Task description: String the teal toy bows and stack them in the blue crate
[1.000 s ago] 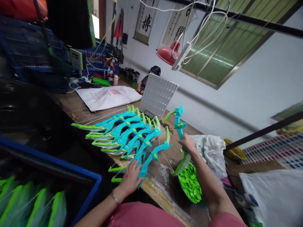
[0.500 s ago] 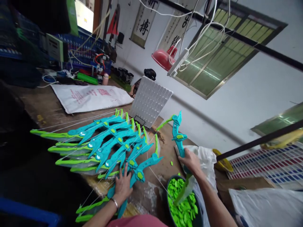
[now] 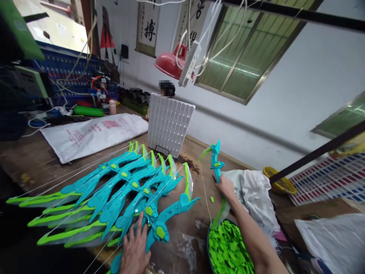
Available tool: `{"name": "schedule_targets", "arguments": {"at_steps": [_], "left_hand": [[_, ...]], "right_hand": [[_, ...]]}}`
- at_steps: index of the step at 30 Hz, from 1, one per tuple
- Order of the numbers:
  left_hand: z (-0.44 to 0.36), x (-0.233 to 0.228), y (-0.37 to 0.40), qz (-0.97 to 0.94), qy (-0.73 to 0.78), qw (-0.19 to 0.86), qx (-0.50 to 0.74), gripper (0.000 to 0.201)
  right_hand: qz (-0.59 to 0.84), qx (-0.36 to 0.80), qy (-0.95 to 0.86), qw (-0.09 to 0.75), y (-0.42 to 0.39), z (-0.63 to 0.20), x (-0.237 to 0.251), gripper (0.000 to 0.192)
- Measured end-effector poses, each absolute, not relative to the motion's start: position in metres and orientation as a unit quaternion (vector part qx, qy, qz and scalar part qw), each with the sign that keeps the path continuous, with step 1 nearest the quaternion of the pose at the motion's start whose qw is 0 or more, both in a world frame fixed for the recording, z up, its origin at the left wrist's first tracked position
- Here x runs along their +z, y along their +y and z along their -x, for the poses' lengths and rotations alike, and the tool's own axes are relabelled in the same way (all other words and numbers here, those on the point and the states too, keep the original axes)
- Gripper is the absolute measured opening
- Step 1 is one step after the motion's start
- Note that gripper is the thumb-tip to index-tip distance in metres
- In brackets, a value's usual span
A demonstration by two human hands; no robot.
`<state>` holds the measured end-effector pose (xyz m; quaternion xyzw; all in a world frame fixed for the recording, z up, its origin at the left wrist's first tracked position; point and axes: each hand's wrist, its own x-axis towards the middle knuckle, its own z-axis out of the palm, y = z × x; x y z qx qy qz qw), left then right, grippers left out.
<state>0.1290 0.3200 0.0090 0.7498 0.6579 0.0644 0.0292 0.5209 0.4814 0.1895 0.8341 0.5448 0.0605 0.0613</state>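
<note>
Bowl point(image 3: 212, 232): green plastic chips point(image 3: 228, 251) | right hand point(image 3: 225, 187): gripping toy bow point(image 3: 216, 167) | left hand point(image 3: 135, 249): flat on bow pile point(image 3: 119, 194)

Scroll point(image 3: 148, 28): you can read one large black character, 搏, on the scroll hanging above the white rack point(image 3: 169, 123).
Second scroll point(image 3: 194, 26): right of the first, its characters sit behind cables, unreadable.
Sack point(image 3: 94, 133): left of the rack, red print too blurred for you to read.

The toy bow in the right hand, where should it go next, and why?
Probably down beside the fanned row of bows. The right hand holds one toy bow upright, apart from them, while the left hand rests flat on the nearest bow.
</note>
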Motion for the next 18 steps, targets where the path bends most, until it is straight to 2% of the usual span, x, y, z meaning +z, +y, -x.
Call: {"name": "schedule_targets", "arguments": {"at_steps": [3, 7, 9, 11, 13, 14, 15, 16, 18], "left_hand": [[-0.138, 0.011, 0.349, -0.745, 0.666, -0.007, 0.029, 0.074], [-0.160, -0.015, 0.386, -0.741, 0.671, -0.021, -0.016, 0.076], [-0.164, -0.028, 0.399, -0.748, 0.663, 0.006, -0.008, 0.080], [-0.151, -0.022, 0.408, -0.748, 0.660, 0.053, 0.053, 0.077], [-0.121, 0.011, 0.408, -0.727, 0.652, 0.076, 0.202, 0.059], [-0.099, 0.038, 0.404, -0.708, 0.633, 0.065, 0.308, 0.047], [-0.075, 0.071, 0.398, -0.674, 0.610, 0.041, 0.415, 0.043], [-0.050, 0.108, 0.390, -0.636, 0.594, 0.020, 0.492, 0.047], [0.000, 0.180, 0.369, -0.591, 0.574, 0.021, 0.567, 0.058]], "right_hand": [[-0.834, 0.096, 0.543, 0.017, 0.478, -0.532, 0.200, 0.021], [-0.799, 0.146, 0.582, -0.052, 0.457, -0.524, 0.221, 0.020], [-0.757, 0.156, 0.626, -0.100, 0.443, -0.510, 0.224, 0.021], [-0.692, 0.156, 0.686, -0.163, 0.428, -0.491, 0.222, 0.024], [-0.614, 0.140, 0.744, -0.222, 0.412, -0.468, 0.217, 0.026], [-0.578, 0.124, 0.769, -0.242, 0.404, -0.454, 0.215, 0.027], [-0.543, 0.105, 0.794, -0.253, 0.397, -0.439, 0.213, 0.027], [-0.505, 0.088, 0.819, -0.257, 0.390, -0.422, 0.212, 0.027], [-0.426, 0.073, 0.864, -0.260, 0.378, -0.386, 0.211, 0.024]]}}
